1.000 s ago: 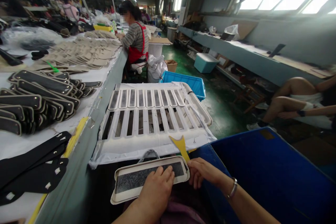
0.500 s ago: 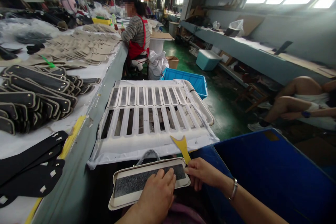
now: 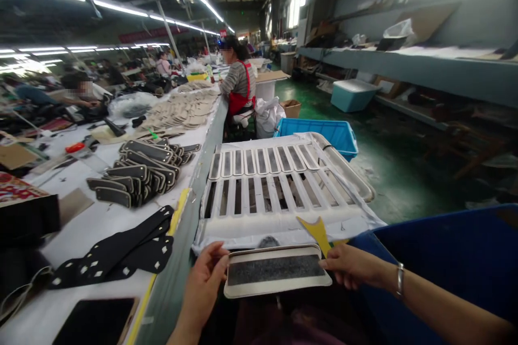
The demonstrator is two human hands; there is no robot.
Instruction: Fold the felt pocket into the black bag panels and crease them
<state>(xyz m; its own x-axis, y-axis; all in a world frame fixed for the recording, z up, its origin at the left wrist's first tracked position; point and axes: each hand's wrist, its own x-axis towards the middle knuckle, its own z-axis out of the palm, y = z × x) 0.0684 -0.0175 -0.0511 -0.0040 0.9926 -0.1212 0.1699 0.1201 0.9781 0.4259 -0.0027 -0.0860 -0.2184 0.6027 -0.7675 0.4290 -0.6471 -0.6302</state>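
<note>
A flat cream piece with a dark glittery centre strip (image 3: 276,275) lies across my lap, held at both ends. My left hand (image 3: 205,283) grips its left end with fingers curled round the edge. My right hand (image 3: 353,266) pinches its right end and also holds a yellow scraper tool (image 3: 318,232) that points up. Just beyond stands a white slatted rack (image 3: 279,194) with a row of similar pieces (image 3: 259,160) at its far side.
To the left runs a long white work table (image 3: 93,221) with stacks of black-edged pieces (image 3: 137,175), black straps (image 3: 121,250) and beige cut parts (image 3: 182,110). A dark blue bin (image 3: 449,264) is at my right. A person in a red apron (image 3: 238,83) sits ahead beside a light blue crate (image 3: 327,132).
My left hand slid from on top of the piece's middle to its left end. The piece turned level. My view swung left and up, showing more of the table.
</note>
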